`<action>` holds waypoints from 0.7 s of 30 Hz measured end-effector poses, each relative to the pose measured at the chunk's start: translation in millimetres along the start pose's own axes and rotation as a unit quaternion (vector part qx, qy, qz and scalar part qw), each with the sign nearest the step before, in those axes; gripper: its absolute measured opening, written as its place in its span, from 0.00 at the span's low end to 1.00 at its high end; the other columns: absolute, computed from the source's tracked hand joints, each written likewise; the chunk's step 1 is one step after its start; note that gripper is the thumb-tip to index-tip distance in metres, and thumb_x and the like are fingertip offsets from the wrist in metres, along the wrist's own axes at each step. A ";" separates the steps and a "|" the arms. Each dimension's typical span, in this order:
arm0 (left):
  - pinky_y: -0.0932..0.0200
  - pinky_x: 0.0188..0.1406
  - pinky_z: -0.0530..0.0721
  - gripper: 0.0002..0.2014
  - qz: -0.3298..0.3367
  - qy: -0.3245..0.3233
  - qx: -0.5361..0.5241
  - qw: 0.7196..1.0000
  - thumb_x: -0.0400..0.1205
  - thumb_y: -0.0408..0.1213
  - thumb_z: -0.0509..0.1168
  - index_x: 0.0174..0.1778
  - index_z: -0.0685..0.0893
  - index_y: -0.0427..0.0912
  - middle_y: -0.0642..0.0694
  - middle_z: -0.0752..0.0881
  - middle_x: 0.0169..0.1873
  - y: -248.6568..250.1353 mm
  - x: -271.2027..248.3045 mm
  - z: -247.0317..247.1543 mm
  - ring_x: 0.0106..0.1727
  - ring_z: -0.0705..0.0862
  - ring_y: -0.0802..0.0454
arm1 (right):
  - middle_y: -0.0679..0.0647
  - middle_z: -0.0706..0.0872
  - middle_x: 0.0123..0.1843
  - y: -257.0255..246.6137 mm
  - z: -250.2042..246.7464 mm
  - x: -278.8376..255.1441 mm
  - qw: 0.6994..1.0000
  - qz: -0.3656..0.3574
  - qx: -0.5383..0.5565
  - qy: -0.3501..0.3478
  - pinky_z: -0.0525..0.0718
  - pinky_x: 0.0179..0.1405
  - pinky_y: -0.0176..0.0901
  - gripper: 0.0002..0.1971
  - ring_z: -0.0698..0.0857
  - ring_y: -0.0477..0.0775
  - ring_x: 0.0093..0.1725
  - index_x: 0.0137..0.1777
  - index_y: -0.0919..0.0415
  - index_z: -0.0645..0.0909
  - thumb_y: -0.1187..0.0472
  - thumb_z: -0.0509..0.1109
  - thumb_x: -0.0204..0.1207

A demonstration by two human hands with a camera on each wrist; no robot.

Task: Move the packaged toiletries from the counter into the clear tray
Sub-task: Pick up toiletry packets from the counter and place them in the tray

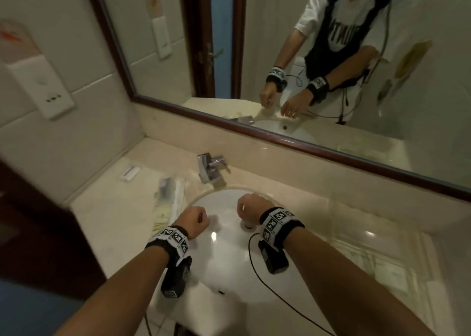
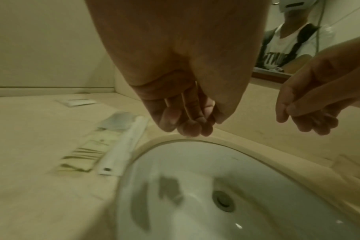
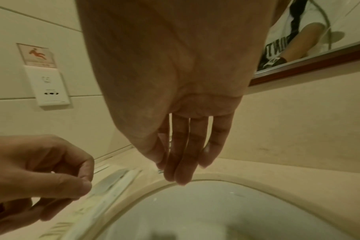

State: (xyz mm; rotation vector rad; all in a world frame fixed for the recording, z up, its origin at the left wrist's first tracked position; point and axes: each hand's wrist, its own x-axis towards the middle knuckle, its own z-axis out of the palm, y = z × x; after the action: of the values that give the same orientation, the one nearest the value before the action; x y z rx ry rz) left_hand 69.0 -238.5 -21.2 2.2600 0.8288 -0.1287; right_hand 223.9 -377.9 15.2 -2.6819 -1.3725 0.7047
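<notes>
Both my hands hang above the white oval basin (image 1: 229, 249) set in the beige marble worktop (image 1: 114, 223): my left hand (image 1: 195, 221) with its grip loosely curled and holding nothing, my right hand (image 1: 251, 207) with its grip relaxed, fingers (image 3: 181, 151) nearly straight, likewise holding nothing. The packaged toiletries, a long white sleeve (image 2: 123, 146) beside flat pale-green sachets (image 2: 93, 149), lie on the worktop along the basin's left rim, with a small white packet (image 1: 129, 172) near the back left corner.
</notes>
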 end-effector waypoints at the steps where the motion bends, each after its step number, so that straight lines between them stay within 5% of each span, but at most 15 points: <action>1: 0.50 0.35 0.85 0.08 -0.012 0.004 -0.004 1.000 0.78 0.38 0.63 0.32 0.77 0.44 0.45 0.83 0.29 -12.4 -0.3 -8.2 0.30 0.79 0.48 | 0.57 0.87 0.56 -13.4 1.7 7.3 1.000 -0.007 0.001 -0.003 0.86 0.53 0.51 0.14 0.87 0.63 0.53 0.54 0.59 0.85 0.59 0.58 0.79; 10: 0.46 0.39 0.88 0.12 -0.101 0.022 -0.001 0.995 0.77 0.41 0.63 0.27 0.72 0.49 0.46 0.80 0.29 -104.7 2.2 -55.1 0.32 0.79 0.44 | 0.59 0.89 0.55 -105.3 23.3 72.8 0.996 -0.040 0.018 -0.075 0.87 0.58 0.54 0.12 0.87 0.62 0.54 0.52 0.61 0.87 0.58 0.63 0.79; 15: 0.55 0.37 0.79 0.13 -0.127 0.006 0.003 0.992 0.78 0.41 0.64 0.28 0.71 0.52 0.49 0.79 0.30 -147.9 11.8 -66.8 0.37 0.80 0.45 | 0.58 0.89 0.53 -137.6 44.9 104.0 0.994 -0.020 0.026 -0.102 0.88 0.56 0.55 0.13 0.88 0.62 0.51 0.52 0.60 0.86 0.53 0.65 0.79; 21: 0.52 0.47 0.81 0.09 -0.134 -0.025 0.005 0.991 0.77 0.42 0.65 0.34 0.73 0.49 0.45 0.83 0.40 -175.8 35.2 -80.3 0.43 0.81 0.46 | 0.60 0.82 0.65 -160.8 69.4 134.3 0.992 0.032 0.056 -0.110 0.83 0.59 0.52 0.21 0.83 0.62 0.62 0.64 0.62 0.79 0.46 0.66 0.80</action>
State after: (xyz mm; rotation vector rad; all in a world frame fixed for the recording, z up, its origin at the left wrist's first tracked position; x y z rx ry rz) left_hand -19.8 -72.5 -77.4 2.1352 1.1021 -0.3128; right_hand 140.7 -187.0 -58.0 -2.6340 -1.2506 1.0785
